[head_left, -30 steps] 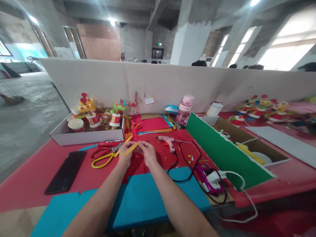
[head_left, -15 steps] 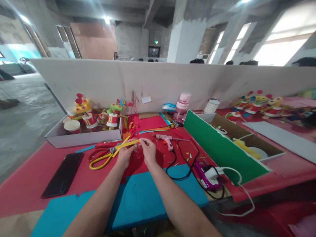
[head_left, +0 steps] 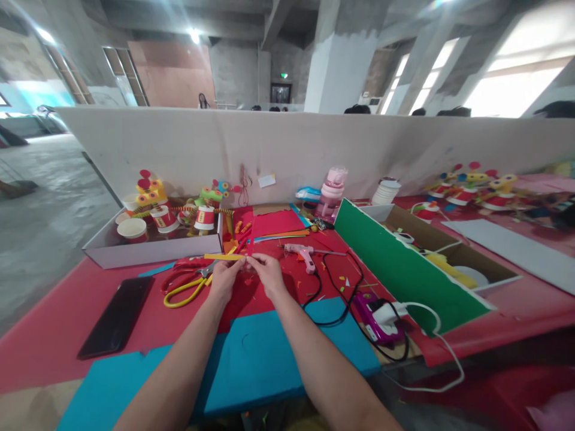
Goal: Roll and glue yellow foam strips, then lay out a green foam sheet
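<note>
My left hand (head_left: 226, 276) is closed on a yellow paper strip (head_left: 222, 257), which points out to the left above the fingers. Beside it, my right hand (head_left: 268, 274) pinches near the same spot, where the yellow strip meets an upright pink-red strip (head_left: 250, 242). Scissors with yellow handles (head_left: 185, 294) and red-handled pliers (head_left: 179, 272) lie left of my left hand. A pink glue gun (head_left: 303, 256) rests on the red table cover (head_left: 278, 299) right of my right hand.
A white box (head_left: 157, 250) of paper-cup figures stands at the left, a black phone (head_left: 115, 317) nearer. On the right are a green-sided box (head_left: 404, 269) and a purple power strip (head_left: 378, 320) with cables. Blue sheets (head_left: 265, 353) lie under my forearms.
The yellow strip has shifted left and turned nearly level. My hands have come closer together, with my right hand's fingers slightly lower and left.
</note>
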The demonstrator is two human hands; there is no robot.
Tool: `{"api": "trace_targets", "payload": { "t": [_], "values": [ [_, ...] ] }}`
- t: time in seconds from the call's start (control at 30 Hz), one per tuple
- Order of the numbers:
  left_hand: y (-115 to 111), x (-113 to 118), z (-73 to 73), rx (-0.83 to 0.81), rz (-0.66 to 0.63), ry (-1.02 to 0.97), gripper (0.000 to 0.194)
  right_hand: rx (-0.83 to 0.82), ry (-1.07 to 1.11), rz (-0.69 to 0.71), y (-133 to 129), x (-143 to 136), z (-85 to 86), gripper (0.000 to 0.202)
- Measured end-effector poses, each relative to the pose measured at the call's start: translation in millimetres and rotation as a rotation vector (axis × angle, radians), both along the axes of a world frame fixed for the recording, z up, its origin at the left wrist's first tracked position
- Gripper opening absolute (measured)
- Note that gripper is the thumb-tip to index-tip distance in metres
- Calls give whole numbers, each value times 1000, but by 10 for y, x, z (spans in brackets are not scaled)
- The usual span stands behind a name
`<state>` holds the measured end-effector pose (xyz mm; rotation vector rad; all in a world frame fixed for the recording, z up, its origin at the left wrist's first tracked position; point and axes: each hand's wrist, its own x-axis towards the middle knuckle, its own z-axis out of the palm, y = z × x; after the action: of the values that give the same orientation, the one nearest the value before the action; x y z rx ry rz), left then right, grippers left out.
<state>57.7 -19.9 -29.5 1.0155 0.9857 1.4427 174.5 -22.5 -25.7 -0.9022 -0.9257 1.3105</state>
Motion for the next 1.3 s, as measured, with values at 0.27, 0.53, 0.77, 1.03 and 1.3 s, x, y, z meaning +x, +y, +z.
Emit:
{"api": "trace_targets", "payload": {
  "t": [0.27,0.53,0.77,1.03,1.3],
  "values": [
    [-23,40,7,-17,-26,-116,25,2,-25,-118,19,-37,-46,27],
    [-6,24,-10,31,12,-59,26,-25,30,-17,11,-6,-12,36],
    [1,-4,-14,42,-18,-1,27,-16,31,-33,-11,-9,25,36],
    [-6,-7,6,43,-16,40,27,1,-97,-68,-3,16,25,25],
    [-10,14,-2,57,-10,96,27,35,-159,-98,-20,21,36,22]
  ]
}}
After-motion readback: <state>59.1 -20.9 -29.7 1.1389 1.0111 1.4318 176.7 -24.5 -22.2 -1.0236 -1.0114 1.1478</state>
